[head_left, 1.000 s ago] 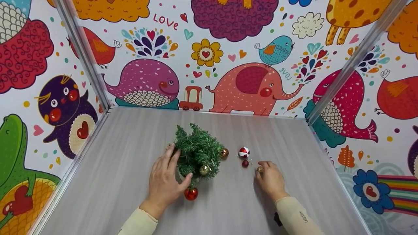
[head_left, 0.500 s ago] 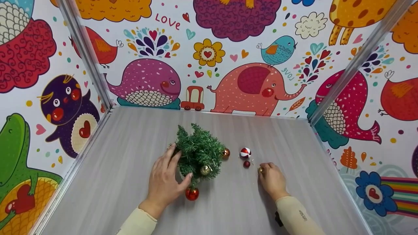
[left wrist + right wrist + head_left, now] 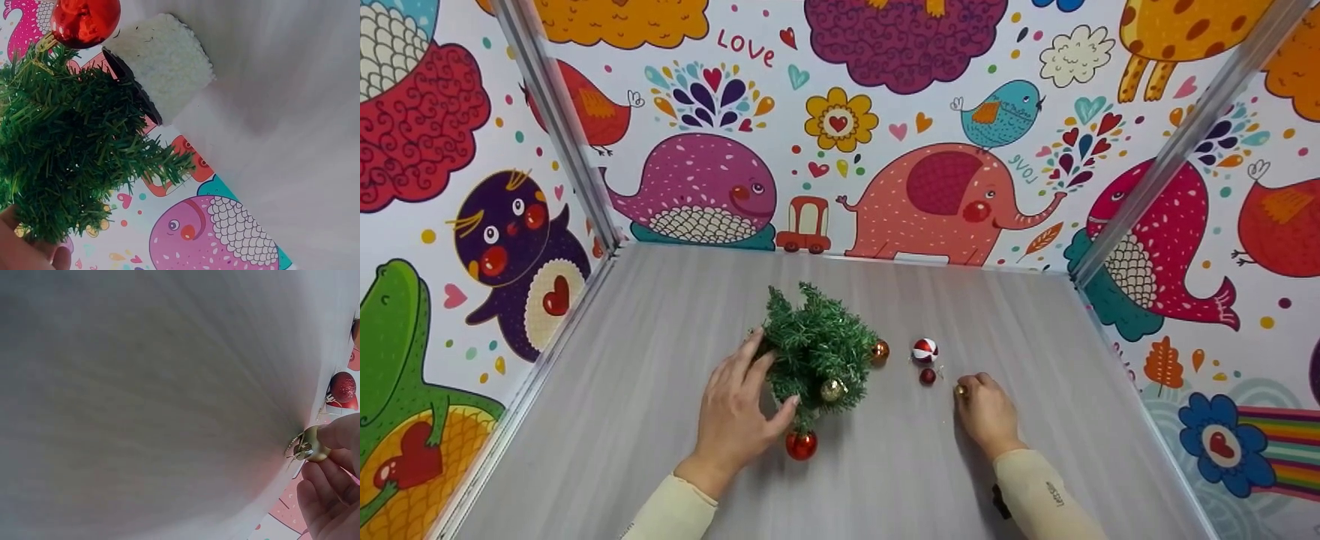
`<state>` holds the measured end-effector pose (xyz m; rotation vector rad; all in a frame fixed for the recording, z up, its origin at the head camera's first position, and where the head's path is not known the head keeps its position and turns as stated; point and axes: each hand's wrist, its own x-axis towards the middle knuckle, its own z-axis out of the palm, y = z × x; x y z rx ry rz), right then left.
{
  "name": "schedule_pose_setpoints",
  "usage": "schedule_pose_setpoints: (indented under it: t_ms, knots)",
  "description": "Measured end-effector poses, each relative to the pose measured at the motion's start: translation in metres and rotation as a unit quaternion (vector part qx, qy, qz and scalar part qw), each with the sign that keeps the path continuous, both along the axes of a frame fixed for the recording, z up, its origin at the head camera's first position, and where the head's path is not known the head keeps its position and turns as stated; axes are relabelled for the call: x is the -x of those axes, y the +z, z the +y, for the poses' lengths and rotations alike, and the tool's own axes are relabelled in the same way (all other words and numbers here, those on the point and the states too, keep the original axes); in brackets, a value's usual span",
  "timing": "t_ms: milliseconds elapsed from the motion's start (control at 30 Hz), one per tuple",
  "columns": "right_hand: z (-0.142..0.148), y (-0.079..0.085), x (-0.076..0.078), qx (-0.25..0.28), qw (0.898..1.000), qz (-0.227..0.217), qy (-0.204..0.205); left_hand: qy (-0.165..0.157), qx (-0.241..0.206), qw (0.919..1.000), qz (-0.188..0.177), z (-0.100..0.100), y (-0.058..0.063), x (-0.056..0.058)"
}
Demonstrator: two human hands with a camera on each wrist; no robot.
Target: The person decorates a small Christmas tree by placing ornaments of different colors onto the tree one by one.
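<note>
A small artificial Christmas tree (image 3: 821, 345) stands left of the table's middle, and its white fuzzy base (image 3: 163, 64) shows in the left wrist view. On its branches hang a shiny red bauble (image 3: 801, 445), a pale gold bauble (image 3: 833, 389) and a copper-coloured bauble (image 3: 879, 352). My left hand (image 3: 733, 412) lies along the tree's left side, fingers spread and fingertips at the branches. To the right, close over the tabletop, my right hand (image 3: 987, 411) pinches a small gold bauble (image 3: 316, 443) between thumb and fingers. Its cap and string loop (image 3: 302, 449) face the right wrist camera.
Between tree and right hand lie a red-and-white bauble (image 3: 925, 350) and a small dark red bauble (image 3: 928, 376). The grey wood-grain table (image 3: 675, 300) is bordered by cartoon-printed walls (image 3: 885, 112) with metal corner posts (image 3: 562, 127).
The head view has shifted slightly. My right hand keeps its pinch on the gold bauble near the same spot, and my left hand stays beside the tree with barely any movement.
</note>
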<state>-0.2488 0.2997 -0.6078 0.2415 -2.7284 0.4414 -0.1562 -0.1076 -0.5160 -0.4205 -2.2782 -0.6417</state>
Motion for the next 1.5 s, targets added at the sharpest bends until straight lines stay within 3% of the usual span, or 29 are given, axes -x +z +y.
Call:
schedule_pose_setpoints:
  t_ms: [200,467,733,1167,1500]
  knots:
    - [0.0,-0.001,0.001,0.001,1.0,0.003,0.0,-0.008,0.001,0.9999,-0.006,-0.004,0.002,0.001]
    - [0.002,-0.003,0.001,0.003,0.999,0.044,0.017,-0.029,0.006,0.9995,-0.01,-0.01,0.004,0.003]
    - [0.001,-0.004,0.001,0.0,0.999,0.051,0.014,-0.043,0.013,0.9985,-0.033,-0.016,0.009,0.004]
    - [0.0,-0.003,0.001,0.001,0.999,0.034,0.009,-0.056,0.027,0.9976,-0.03,-0.024,0.011,0.007]
    - [0.001,-0.007,0.001,0.0,0.997,0.066,0.027,-0.064,0.03,0.9965,-0.044,-0.028,0.015,0.009]
